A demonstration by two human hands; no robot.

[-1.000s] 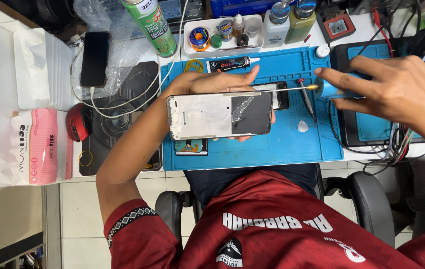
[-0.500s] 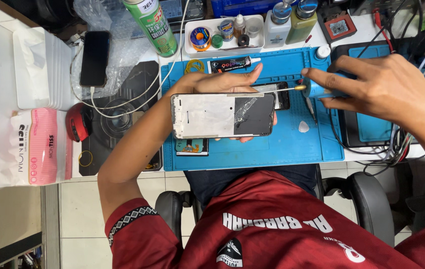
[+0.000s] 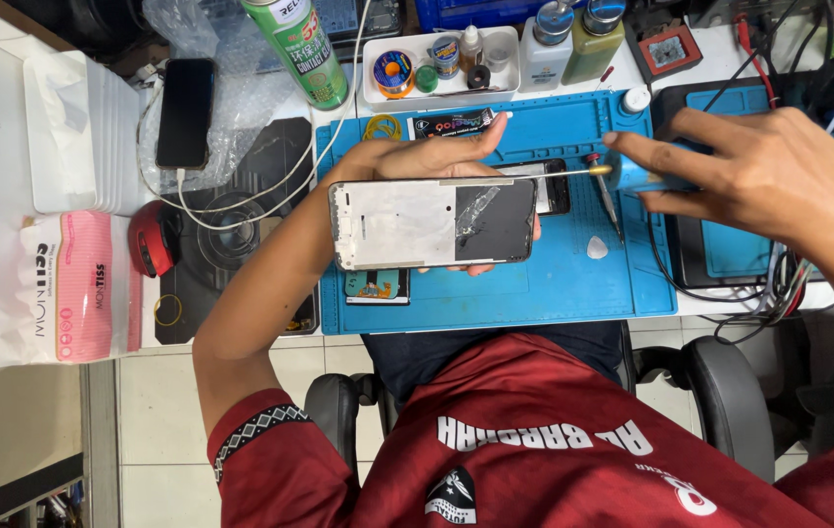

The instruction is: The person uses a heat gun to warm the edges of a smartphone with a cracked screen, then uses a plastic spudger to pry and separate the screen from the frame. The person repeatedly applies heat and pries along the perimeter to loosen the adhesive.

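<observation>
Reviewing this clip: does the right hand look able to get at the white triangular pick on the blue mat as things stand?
Probably yes. The right hand hovers just above the pick, which lies bare on the blue mat, though its fingers already pinch a blue-handled tool.

- A pink and white soft tissue pack (image 3: 60, 288) lies at the desk's left edge.
- A tall green spray can (image 3: 297, 49) with a white and red label stands at the top, just left of the white tray.
- A dark-screened phone (image 3: 185, 112) lies face up on bubble wrap, a white cable plugged in.
- The opened phone frame (image 3: 434, 223), held over the blue mat, is half silvery, half black.
- A small black tube (image 3: 456, 123) with a coloured label lies on the mat's upper edge.
</observation>
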